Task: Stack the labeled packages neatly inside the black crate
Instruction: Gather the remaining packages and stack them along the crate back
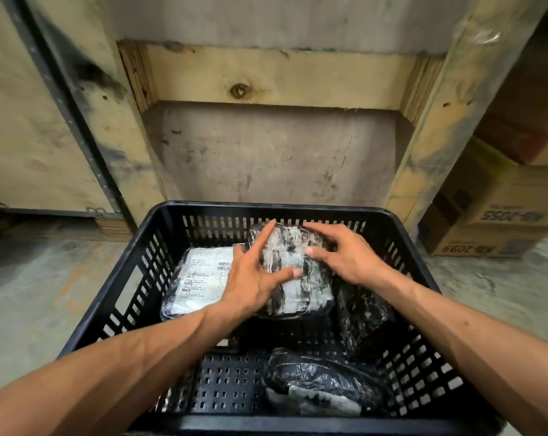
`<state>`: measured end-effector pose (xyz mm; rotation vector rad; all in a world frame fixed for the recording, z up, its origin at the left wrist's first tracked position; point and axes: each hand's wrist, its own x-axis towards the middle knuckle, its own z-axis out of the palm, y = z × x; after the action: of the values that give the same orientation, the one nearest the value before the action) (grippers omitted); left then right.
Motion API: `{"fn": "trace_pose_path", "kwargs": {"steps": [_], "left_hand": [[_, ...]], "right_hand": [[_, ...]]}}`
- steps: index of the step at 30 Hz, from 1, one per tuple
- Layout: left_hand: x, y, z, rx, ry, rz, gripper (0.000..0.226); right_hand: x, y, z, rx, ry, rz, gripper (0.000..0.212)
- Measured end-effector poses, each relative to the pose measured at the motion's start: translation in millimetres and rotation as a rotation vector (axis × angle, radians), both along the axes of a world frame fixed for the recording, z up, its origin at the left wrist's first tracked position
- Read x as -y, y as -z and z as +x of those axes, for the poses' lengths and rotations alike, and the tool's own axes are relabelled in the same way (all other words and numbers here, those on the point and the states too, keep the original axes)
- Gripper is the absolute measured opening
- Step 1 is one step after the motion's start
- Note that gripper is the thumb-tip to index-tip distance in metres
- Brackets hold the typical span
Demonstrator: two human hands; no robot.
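A black slotted crate (266,206) stands on the floor in front of me. Inside, at the far middle, a black plastic-wrapped package (310,287) with a crumpled white label rests under both hands. My left hand (253,275) lies on its left side with fingers spread and thumb on the label. My right hand (345,253) presses on its upper right corner. To its left lies a package with a flat printed label (197,278). A black package (360,316) leans at the right wall. Another black package (323,382) lies near the front.
A wooden crate wall (275,77) rises just behind the black crate. Stacked cardboard boxes (499,215) stand at the right. Bare concrete floor (40,284) spreads to the left. Part of the crate's perforated bottom (225,382) shows at the front left.
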<state>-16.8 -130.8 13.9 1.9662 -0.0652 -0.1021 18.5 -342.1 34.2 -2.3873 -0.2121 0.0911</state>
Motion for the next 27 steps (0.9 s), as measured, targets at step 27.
{"fn": "trace_pose_path", "kwargs": {"steps": [27], "left_hand": [[-54.7, -99.6, -4.5, 0.253, 0.134, -0.083, 0.035]], "right_hand": [[-29.6, -55.1, -41.5, 0.085, -0.045, 0.587, 0.057]]}}
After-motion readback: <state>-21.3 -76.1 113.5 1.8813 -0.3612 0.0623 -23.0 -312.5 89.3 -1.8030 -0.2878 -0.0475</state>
